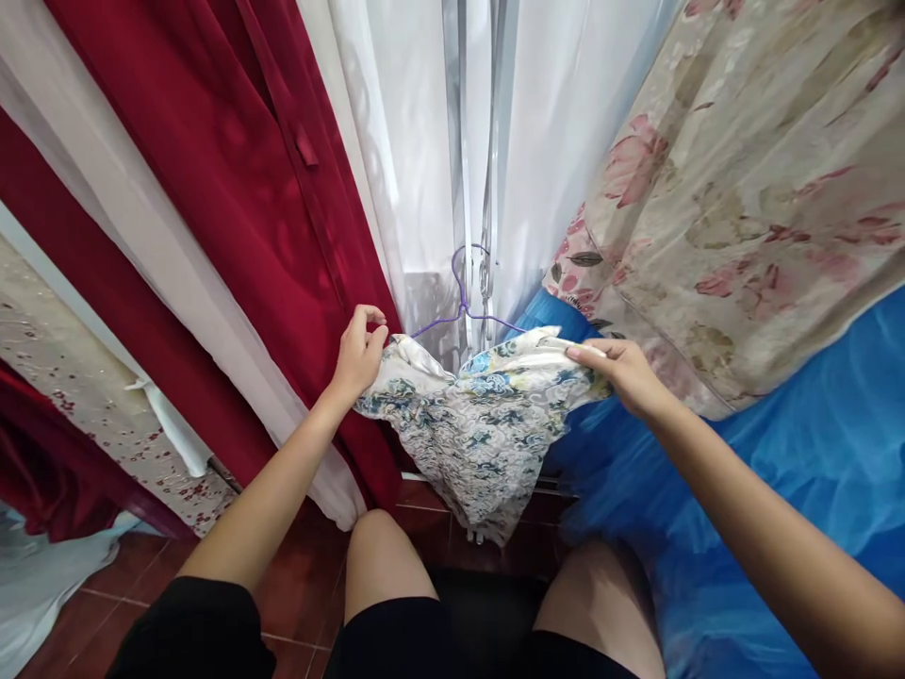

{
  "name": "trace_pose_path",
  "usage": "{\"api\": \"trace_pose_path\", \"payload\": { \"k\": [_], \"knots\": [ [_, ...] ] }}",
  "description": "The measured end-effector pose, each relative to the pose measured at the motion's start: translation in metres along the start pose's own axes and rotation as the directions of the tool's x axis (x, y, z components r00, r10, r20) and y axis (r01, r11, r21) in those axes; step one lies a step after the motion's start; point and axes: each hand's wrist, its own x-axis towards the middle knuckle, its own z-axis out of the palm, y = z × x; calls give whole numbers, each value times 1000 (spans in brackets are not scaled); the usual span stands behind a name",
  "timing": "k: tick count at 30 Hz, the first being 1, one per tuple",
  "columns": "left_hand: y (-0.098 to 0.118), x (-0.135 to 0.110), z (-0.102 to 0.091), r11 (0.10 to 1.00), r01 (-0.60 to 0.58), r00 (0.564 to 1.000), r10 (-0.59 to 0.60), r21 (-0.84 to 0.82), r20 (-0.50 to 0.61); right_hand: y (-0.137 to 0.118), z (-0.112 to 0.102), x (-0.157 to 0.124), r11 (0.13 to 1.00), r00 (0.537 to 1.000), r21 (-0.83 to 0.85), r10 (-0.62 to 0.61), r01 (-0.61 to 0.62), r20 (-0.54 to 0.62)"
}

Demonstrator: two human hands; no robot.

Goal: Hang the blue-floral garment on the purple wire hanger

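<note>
A white garment with a blue floral print [481, 424] hangs on a purple wire hanger [463, 302] in front of me. My left hand [360, 354] pinches the garment's left shoulder edge between thumb and fingers. My right hand [622, 372] grips its right shoulder edge. The cloth droops between both hands down towards my knees. The hanger's hook sits by a metal rail [487, 217] among the hanging clothes.
A dark red garment [247, 217] and sheer white fabric [396, 160] hang at left. A beige floral cloth [742, 189] and blue tulle [798, 453] fill the right. Brown floor tiles [141, 566] lie below, with my knees at the bottom.
</note>
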Motion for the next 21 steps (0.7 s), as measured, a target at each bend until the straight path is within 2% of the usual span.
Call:
{"api": "trace_pose_path", "payload": {
  "k": [3,4,5,6,7,8,9,10,11,12,13,15,16,17,19,20,21],
  "knots": [
    [14,-5,-3,980,-92,996,87,174,32,-36,15,0,980,985,190,-35,67,-167],
    [15,-3,-2,973,-84,996,83,213,15,-53,23,-3,967,982,231,-65,105,-175],
    [13,-1,-1,975,-60,998,66,213,-24,-69,32,-8,957,988,257,-107,131,-108],
    [10,2,1,986,-25,996,38,164,-78,-85,42,-16,950,985,268,-172,161,19],
    [6,4,3,997,8,991,2,71,-137,-97,51,-26,945,948,247,-260,212,183],
    [2,5,5,998,32,981,-40,-49,-190,-106,59,-36,946,861,198,-317,257,398],
    [-1,4,9,983,47,970,-87,-176,-227,-110,66,-46,934,756,157,-354,322,550],
    [-2,1,14,955,57,959,-133,-291,-250,-109,73,-53,916,674,110,-361,386,645],
    [0,-3,19,919,67,951,-177,-389,-254,-104,77,-57,898,644,60,-358,435,676],
    [5,-9,26,874,83,947,-219,-478,-236,-94,81,-58,886,676,4,-356,463,645],
    [14,-15,34,815,111,951,-254,-569,-178,-80,84,-56,886,748,-61,-349,459,565],
    [39,-29,51,613,233,956,-286,-755,63,-51,87,-47,921,898,-161,-287,354,335],
    [54,-35,60,474,329,938,-261,-817,227,-37,87,-42,947,942,-167,-229,274,247],
    [68,-39,68,329,435,899,-211,-838,383,-25,87,-39,973,965,-135,-156,187,208],
    [93,-45,82,105,613,790,-84,-783,608,-10,84,-42,1000,960,10,2,-5,282],
    [103,-46,88,49,674,739,-34,-737,673,-7,82,-47,990,934,95,62,-102,353],
    [109,-46,92,33,717,697,-1,-696,717,-5,78,-54,967,908,173,101,-186,407]
  ]
}}
